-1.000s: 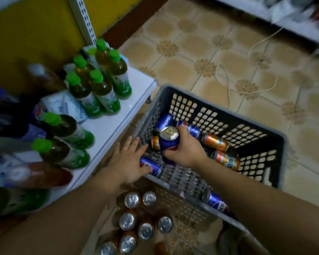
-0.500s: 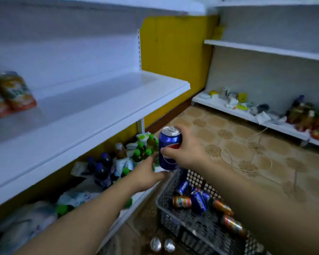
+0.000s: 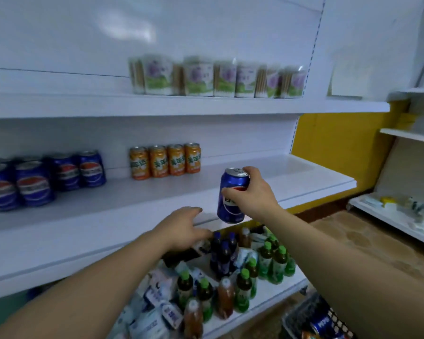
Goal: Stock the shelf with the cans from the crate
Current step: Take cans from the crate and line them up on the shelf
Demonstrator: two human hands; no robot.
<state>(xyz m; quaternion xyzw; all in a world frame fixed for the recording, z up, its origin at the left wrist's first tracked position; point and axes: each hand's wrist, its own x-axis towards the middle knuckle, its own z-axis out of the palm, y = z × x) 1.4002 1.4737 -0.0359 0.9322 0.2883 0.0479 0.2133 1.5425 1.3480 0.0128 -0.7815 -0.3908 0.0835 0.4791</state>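
My right hand (image 3: 253, 195) grips a blue Pepsi can (image 3: 231, 192) upright, held in the air just in front of the middle white shelf (image 3: 137, 206). My left hand (image 3: 184, 228) rests with relaxed fingers on that shelf's front edge and holds nothing. On the shelf stand several blue Pepsi cans (image 3: 44, 179) at the left and several orange cans (image 3: 165, 161) near the back. The grey crate (image 3: 311, 319) shows at the bottom right corner, with a blue can inside; most of it is cut off.
The upper shelf (image 3: 206, 106) carries a row of boxes with purple and green print (image 3: 218, 78). The bottom shelf holds green-capped bottles (image 3: 267, 263), dark bottles and white packs. A second white shelf unit (image 3: 402, 211) stands at the right over tiled floor.
My right hand lifted the Pepsi can out of the crate up to the middle shelf's height. My left hand left the crate rim and came to the shelf edge. The view swung upward.
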